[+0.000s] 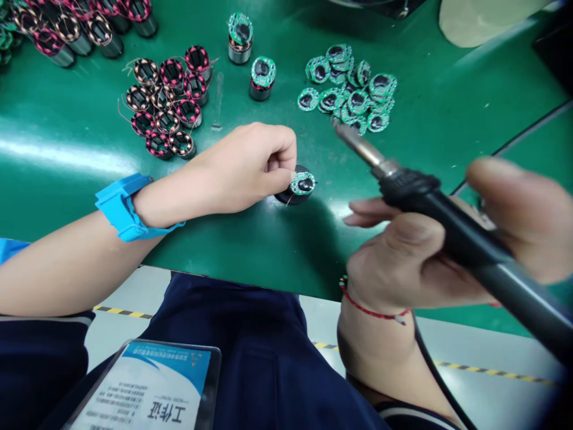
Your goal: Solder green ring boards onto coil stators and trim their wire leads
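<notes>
Gripping black soldering iron (452, 218) in right hand (396, 257), at right of the frame, with long axis toward upper left and tip (347, 132) above-right of the round circuit board (304, 183) near centre; pinching this board's left edge with nearer left hand (248, 160)

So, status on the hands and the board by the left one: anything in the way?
Left hand at board's edge, grip unclear. Right hand holds iron, tip off the board. Board on dark base; nothing seen between tip and board.
</notes>
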### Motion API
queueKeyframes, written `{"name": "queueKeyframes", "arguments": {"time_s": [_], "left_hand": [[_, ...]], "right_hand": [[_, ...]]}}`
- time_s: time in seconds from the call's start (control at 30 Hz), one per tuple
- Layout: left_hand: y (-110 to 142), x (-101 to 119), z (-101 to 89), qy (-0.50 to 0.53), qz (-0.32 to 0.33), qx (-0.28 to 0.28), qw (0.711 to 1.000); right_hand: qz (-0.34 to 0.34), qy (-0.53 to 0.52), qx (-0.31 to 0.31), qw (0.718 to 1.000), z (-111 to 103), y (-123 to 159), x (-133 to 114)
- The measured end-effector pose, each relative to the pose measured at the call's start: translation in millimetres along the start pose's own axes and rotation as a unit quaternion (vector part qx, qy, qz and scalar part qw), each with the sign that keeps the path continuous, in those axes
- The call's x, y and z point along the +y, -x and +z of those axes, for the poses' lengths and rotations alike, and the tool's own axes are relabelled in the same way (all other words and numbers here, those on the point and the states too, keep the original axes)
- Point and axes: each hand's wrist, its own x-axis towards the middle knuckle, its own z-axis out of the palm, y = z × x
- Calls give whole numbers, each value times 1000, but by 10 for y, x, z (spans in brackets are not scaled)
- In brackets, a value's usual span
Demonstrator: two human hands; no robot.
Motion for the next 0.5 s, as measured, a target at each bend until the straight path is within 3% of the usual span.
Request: {"name": "queueKeyframes", "arguments": {"time_s": [0.03, 0.1, 0.17, 0.3, 0.5], "left_hand": [[1, 1, -3, 1, -1, -2, 1000], [3, 2, -7, 2, 0, -4, 1000], [5, -1, -11, 0, 4, -6, 1000], [-6, -29, -27, -9, 18, -22, 1000], [-26, -106, -94, -51, 94, -64, 992]], "right_hand": [[-23, -7, 0, 1000, 32, 3, -20], [-6, -16, -21, 1000, 94, -6, -66], [29, 12, -98, 995, 133, -20, -98], [4, 61, -223, 973, 144, -26, -80], [15, 65, -235, 970, 146, -18, -26]]}}
